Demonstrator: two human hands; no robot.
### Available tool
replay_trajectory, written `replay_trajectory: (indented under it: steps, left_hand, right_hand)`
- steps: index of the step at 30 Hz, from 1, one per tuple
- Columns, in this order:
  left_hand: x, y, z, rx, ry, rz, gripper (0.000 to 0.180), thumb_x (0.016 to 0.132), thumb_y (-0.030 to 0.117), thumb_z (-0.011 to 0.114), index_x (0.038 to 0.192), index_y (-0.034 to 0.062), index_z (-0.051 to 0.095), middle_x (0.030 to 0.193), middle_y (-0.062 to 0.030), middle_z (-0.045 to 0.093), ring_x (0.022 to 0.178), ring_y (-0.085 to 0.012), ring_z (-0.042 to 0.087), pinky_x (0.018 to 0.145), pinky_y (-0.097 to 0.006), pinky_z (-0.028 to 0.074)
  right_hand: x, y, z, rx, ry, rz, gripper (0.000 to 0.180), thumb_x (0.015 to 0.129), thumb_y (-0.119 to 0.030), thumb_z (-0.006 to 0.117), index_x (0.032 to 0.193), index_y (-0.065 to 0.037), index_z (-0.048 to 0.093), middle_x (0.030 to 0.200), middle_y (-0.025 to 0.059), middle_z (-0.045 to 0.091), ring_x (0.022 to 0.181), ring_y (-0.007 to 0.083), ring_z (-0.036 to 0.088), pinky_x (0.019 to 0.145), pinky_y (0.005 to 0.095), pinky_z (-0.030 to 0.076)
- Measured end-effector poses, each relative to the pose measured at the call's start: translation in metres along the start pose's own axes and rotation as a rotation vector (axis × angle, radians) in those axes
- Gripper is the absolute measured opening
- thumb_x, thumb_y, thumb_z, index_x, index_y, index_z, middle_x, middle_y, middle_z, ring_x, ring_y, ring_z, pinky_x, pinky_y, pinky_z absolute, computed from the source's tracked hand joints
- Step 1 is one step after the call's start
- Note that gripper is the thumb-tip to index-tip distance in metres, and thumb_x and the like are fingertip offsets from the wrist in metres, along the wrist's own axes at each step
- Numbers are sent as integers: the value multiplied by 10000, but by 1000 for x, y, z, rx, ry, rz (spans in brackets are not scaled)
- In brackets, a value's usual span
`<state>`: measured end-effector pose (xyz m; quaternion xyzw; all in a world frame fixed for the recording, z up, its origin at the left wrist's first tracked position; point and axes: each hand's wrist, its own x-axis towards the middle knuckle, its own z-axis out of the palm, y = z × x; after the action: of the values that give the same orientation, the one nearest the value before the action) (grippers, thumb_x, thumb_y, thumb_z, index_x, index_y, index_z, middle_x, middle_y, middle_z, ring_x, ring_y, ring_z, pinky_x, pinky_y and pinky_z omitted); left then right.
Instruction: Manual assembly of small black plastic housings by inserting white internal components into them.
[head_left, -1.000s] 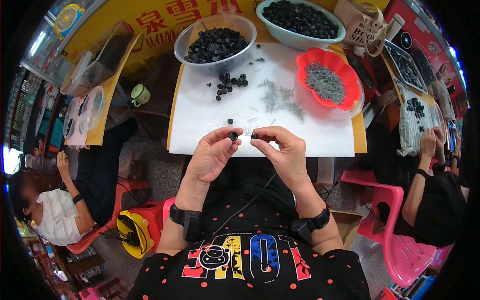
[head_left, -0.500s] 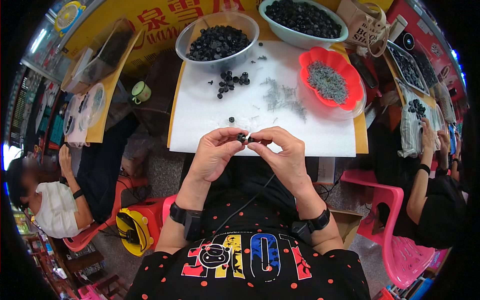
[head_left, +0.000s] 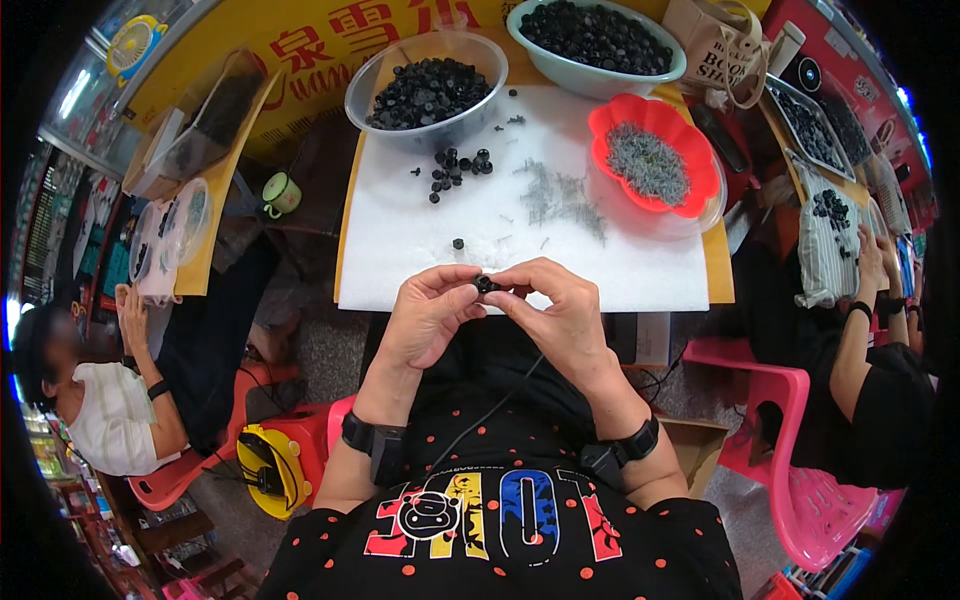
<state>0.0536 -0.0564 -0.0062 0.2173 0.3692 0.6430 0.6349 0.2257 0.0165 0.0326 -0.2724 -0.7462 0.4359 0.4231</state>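
Fingertips of my left hand [head_left: 432, 318] and my right hand [head_left: 556, 312] meet over the near edge of the white foam sheet [head_left: 400, 255]. Both pinch one small round black plastic part [head_left: 485, 284] between them; its finer details are hidden by the fingers. Just beyond my left fingers stands a single black part [head_left: 458, 244]. A loose group of similar black parts [head_left: 460, 168] lies farther up the sheet. Thin grey screw-like pins [head_left: 555, 195] are scattered to the right of that group.
At the back are a clear bowl [head_left: 500, 72] and a pale green basin [head_left: 680, 70], both filled with black parts. A red scalloped bowl [head_left: 603, 122] of grey pins stands right. People sit at side tables. A pink chair [head_left: 795, 400] is at right, a mug [head_left: 283, 193] at left.
My fingertips have drawn closer together, and the two dark pieces they held slightly apart now meet as one. The right-side person's hands have shifted near the black parts.
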Motion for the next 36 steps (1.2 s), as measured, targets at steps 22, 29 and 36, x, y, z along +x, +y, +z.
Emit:
replay_trajectory:
  steps: [22,29,36]
  left_hand:
    - [-4,0,4,-107,-97,-90,207,875,9,606,1082,5,607,1020,-127,658,984,-194,640,842,-312,550]
    - [-9,-3,7,-214,-110,-210,410,844,97,684,1194,53,476,1032,-65,623,942,-146,636,800,-269,553]
    - [-11,-4,7,-225,-134,-248,296,878,134,643,1138,39,540,1026,-59,627,900,-142,636,793,-278,547]
  right_hand:
    - [4,12,-7,91,-191,68,374,680,-120,796,1037,-87,692,1003,48,590,877,154,550,758,275,469]
    - [1,19,-5,239,-304,118,339,674,-83,794,1002,-80,710,1056,44,577,1001,168,551,850,286,454]
    - [3,27,-6,365,-333,136,300,695,-110,789,983,-76,713,1063,45,595,1024,167,550,898,294,433]
